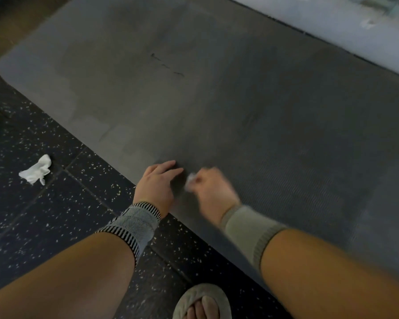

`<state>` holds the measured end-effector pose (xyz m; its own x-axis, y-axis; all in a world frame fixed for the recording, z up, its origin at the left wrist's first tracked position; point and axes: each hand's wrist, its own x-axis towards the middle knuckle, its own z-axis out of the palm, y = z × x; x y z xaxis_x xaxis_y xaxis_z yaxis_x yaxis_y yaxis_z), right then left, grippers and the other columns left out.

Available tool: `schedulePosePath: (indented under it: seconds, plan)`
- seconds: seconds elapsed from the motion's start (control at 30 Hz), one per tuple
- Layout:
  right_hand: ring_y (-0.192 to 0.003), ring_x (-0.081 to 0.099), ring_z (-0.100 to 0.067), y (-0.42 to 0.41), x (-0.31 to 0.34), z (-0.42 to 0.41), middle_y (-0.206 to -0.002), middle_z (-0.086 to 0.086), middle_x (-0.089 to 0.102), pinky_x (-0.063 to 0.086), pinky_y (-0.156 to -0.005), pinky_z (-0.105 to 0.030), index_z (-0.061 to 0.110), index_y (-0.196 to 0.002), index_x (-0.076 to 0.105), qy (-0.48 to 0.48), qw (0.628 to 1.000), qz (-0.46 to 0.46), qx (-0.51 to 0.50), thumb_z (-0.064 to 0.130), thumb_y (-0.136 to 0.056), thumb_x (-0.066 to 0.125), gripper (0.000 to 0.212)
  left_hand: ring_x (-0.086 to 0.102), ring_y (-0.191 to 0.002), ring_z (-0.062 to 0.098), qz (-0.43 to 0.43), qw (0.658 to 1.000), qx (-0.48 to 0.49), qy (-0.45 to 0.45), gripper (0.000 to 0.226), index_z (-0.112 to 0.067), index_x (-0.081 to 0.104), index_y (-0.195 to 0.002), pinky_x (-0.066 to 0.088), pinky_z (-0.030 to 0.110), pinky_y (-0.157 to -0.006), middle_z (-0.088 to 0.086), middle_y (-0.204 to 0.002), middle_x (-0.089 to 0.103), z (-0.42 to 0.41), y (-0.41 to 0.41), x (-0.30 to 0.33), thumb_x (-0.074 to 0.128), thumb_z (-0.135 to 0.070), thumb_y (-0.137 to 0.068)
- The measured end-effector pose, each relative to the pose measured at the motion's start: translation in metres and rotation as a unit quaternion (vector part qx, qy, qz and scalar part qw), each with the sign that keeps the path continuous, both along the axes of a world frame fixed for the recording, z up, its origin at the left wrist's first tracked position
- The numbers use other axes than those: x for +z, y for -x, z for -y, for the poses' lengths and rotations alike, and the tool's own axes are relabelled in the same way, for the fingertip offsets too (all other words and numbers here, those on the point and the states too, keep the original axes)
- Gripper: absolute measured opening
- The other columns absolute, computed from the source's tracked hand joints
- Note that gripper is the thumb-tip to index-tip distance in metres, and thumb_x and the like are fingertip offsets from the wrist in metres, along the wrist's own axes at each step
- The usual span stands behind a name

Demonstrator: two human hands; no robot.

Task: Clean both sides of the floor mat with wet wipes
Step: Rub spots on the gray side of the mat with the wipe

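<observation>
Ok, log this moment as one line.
left hand flat on floor mat | right hand gripping wet wipe | used wipe on floor

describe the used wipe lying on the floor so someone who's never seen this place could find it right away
Start at the large dark grey rubber floor mat spread across the middle, then look off its near-left edge onto the black speckled floor tiles. There lies a crumpled white wet wipe, left of the left hand. It lies loose and untouched, unlike the small white wipe gripped in the right hand.

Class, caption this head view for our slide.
Right hand wipes grey floor mat with wet wipe; left hand steadies it.
</observation>
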<state>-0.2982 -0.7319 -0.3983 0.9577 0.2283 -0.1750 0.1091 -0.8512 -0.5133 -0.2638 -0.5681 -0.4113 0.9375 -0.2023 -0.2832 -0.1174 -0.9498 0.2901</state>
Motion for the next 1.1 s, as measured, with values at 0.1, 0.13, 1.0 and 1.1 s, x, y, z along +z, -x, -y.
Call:
schedulePosePath:
  seconds: [0.1, 0.13, 1.0, 1.1]
  plan:
    - [-0.085, 0.053, -0.031, 0.025, 0.012, -0.019, -0.094, -0.015, 0.060, 0.052, -0.070, -0.041, 0.004, -0.093, 0.068, -0.039, 0.957, 0.031, 0.284, 0.007, -0.085, 0.049, 0.021, 0.028, -0.136, 0.011, -0.018, 0.999, -0.028, -0.023, 0.061, -0.036, 0.045, -0.142, 0.025, 0.028, -0.115, -0.017, -0.152, 0.033, -0.003, -0.002, -0.001, 0.049, -0.008, -0.088]
    - [-0.081, 0.056, -0.032, 0.013, 0.007, -0.004, -0.089, -0.015, 0.061, 0.053, -0.066, -0.039, 0.003, -0.089, 0.069, -0.026, 0.956, 0.065, 0.284, 0.004, -0.082, 0.059, 0.012, 0.024, -0.138, 0.011, -0.021, 0.997, -0.056, -0.043, 0.063, -0.037, 0.039, -0.145, 0.026, 0.033, -0.116, -0.018, -0.155, 0.027, -0.006, -0.001, -0.002, 0.050, -0.012, -0.089]
    - [-0.083, 0.059, -0.036, -0.058, 0.009, 0.074, -0.090, -0.016, 0.062, 0.047, -0.072, -0.031, 0.006, -0.092, 0.072, 0.051, 0.993, 0.095, 0.039, -0.003, -0.076, 0.063, 0.020, 0.024, -0.139, 0.016, 0.029, 0.999, -0.015, -0.029, 0.055, -0.036, 0.038, -0.144, 0.027, 0.043, -0.111, -0.011, -0.155, 0.027, 0.017, -0.002, -0.003, 0.047, -0.023, -0.092]
    - [-0.097, 0.053, -0.033, -0.066, 0.002, 0.076, -0.105, -0.014, 0.057, 0.043, -0.080, -0.032, 0.009, -0.106, 0.068, 0.091, 0.990, 0.034, -0.104, 0.001, -0.083, 0.055, 0.028, 0.017, -0.139, 0.016, 0.016, 0.998, -0.027, -0.060, 0.053, -0.042, 0.026, -0.148, 0.025, 0.044, -0.111, -0.013, -0.158, 0.018, 0.026, -0.013, -0.003, 0.038, -0.033, -0.097]
